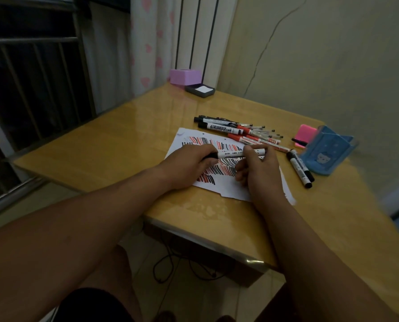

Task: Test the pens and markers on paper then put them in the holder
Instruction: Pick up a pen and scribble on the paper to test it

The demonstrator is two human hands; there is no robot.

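Both bare forearms reach forward and converge; left grip (pixel 189 165) knuckles-up, fingers curled round one end of a marker (pixel 231 155); right grip (pixel 257 169) pinches its other end.

Dim indoor light, warm cast — soft sheen on glossy table (pixel 128 145), window (pixel 31 89) dark. Wide-angle bending at edges, forearms stretched — slight blur at right rim; shadows faint
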